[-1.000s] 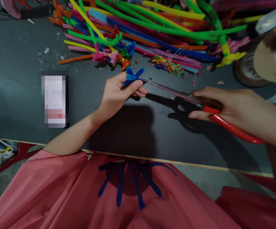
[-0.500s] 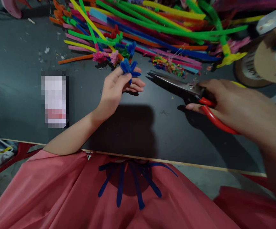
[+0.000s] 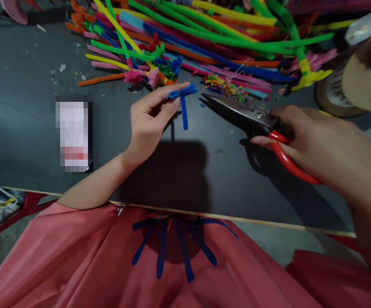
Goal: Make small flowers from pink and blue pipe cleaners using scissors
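My left hand (image 3: 151,122) pinches a small blue pipe-cleaner flower (image 3: 184,95) between thumb and fingers; one straight blue piece of it points down toward me. My right hand (image 3: 313,141) is wrapped round the red handles of a pair of scissors (image 3: 259,115). Its blades are parted slightly, and their tips point left, a short way to the right of the flower without touching it. A tiny blue snippet (image 3: 202,105) lies under the blade tips. Several blue strips (image 3: 180,248) rest on the pink cloth over my lap.
A heap of coloured pipe cleaners (image 3: 204,38) spreads along the back, with small clippings (image 3: 228,87) at its front. A phone (image 3: 74,132) with a blurred screen lies at left. Ribbon spools (image 3: 365,81) stand at the right. The table edge (image 3: 236,219) runs before my lap.
My left hand has turned the blue flower, so a straight piece now hangs downward. A tiny blue snippet now shows near the blade tips. My right hand and the scissors have barely moved.
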Tool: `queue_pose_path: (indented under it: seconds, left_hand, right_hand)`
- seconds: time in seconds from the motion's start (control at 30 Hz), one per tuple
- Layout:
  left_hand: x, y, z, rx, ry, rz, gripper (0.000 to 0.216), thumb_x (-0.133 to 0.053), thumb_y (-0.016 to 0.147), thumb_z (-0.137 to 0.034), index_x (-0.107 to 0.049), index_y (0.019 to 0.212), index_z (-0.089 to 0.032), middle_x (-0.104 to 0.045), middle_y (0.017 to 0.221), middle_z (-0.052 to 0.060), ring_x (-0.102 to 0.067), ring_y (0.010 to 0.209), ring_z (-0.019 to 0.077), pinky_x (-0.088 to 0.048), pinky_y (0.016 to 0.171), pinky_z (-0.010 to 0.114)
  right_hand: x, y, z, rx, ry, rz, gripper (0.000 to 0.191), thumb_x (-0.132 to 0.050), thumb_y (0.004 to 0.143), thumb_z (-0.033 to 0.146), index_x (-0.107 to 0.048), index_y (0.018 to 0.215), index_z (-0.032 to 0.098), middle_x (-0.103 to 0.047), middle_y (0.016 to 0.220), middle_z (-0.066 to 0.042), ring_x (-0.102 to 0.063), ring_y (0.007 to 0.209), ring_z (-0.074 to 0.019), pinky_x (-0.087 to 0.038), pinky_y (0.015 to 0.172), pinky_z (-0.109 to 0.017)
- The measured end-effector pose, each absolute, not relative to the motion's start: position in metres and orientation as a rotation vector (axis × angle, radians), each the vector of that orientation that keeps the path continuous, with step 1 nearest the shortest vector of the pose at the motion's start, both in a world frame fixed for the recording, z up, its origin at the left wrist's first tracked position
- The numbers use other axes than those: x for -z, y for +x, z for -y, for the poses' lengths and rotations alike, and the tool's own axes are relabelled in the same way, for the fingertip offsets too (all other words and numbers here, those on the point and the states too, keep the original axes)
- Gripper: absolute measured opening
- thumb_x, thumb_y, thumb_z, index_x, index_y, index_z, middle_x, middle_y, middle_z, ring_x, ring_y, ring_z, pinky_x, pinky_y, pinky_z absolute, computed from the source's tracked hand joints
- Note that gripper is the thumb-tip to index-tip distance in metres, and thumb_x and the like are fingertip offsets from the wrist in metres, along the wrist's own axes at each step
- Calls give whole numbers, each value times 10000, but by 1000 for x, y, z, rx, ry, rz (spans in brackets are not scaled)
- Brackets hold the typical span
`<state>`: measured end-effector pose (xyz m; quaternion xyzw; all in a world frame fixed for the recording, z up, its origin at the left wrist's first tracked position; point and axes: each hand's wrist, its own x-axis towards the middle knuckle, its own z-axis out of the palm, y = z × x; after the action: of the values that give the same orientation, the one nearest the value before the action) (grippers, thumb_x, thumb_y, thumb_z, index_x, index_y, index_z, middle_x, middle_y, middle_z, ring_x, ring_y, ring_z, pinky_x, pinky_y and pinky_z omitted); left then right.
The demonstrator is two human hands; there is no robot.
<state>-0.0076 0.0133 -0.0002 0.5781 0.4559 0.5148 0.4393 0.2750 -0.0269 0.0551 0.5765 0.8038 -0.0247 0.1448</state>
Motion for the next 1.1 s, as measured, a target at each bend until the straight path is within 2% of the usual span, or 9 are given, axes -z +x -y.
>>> queue_pose_path:
  seconds: [0.2,0.23,0.27,0.3,0.4,0.53,0.67,0.87,1.1]
  left_hand:
    - [-10,-2,-7,-1347,1280,-1011,285,-496,876,-410,-706,889,-218,-654,767,-16,-587,658,30,-456,573,141]
    - [-11,-2,-7,-1369,1314,-1080,267,-518,870,-398,-705,834,-212,-642,749,-24,-531,609,-1,-436,577,121]
    - [-11,-2,-7,-1350,1375,-1153,189,-584,835,-366,-696,829,-214,-650,796,-27,-560,694,0,-454,653,112]
    - [-10,-2,-9,-1359,1406,-1145,170,-640,788,-371,-678,861,-222,-649,852,-27,-595,757,23,-476,685,135]
    - [-2,-3,-14,-1344,1385,-1111,394,-724,699,-398,-586,1041,-258,-620,885,-40,-618,747,39,-498,672,162]
    - [5,-5,-17,-1265,1369,-1062,304,-664,757,-415,-577,974,-221,-619,836,-30,-657,770,60,-517,657,166]
    - [3,-4,-14,-1261,1336,-949,186,-609,822,-322,-535,957,-217,-619,759,-61,-689,751,48,-535,665,152]
    - [0,-1,-12,-1216,1339,-946,280,-615,796,-415,-499,950,-213,-588,756,-66,-714,766,95,-571,704,222]
    - [-7,0,-7,-1188,1284,-1049,240,-650,772,-379,-529,911,-224,-611,756,-54,-663,675,61,-547,660,207]
  right_hand:
    - [-56,276,28,170,1700,-2386,787,-167,781,779,-506,1172,186,-625,880,-101,-622,767,-286,-397,578,-321]
    - [-56,276,28,177,1717,-2404,798,-169,779,782,-506,1185,184,-628,885,-103,-624,780,-290,-400,587,-323]
    - [-56,276,27,180,1733,-2421,803,-173,778,783,-507,1192,180,-632,893,-106,-625,796,-293,-402,597,-325]
    - [-57,275,27,185,1751,-2438,803,-182,779,782,-510,1191,176,-635,899,-107,-625,813,-291,-404,609,-323]
    - [-57,276,26,256,1784,-2503,772,-220,787,773,-522,1159,168,-635,898,-98,-622,835,-259,-410,639,-303]
    - [-56,279,25,397,1745,-2524,768,-238,755,806,-513,1128,194,-589,836,-64,-584,746,-215,-398,600,-284]
    - [-55,280,25,538,1678,-2464,726,-261,734,821,-489,1092,232,-542,842,-47,-537,674,-186,-388,553,-276]
    - [-54,279,25,604,1601,-2638,612,-322,768,772,-515,1015,247,-543,761,-7,-507,620,-151,-369,569,-256]
    - [-55,280,23,653,1542,-2690,558,-409,791,707,-551,1040,230,-546,708,10,-508,574,-126,-356,549,-231]
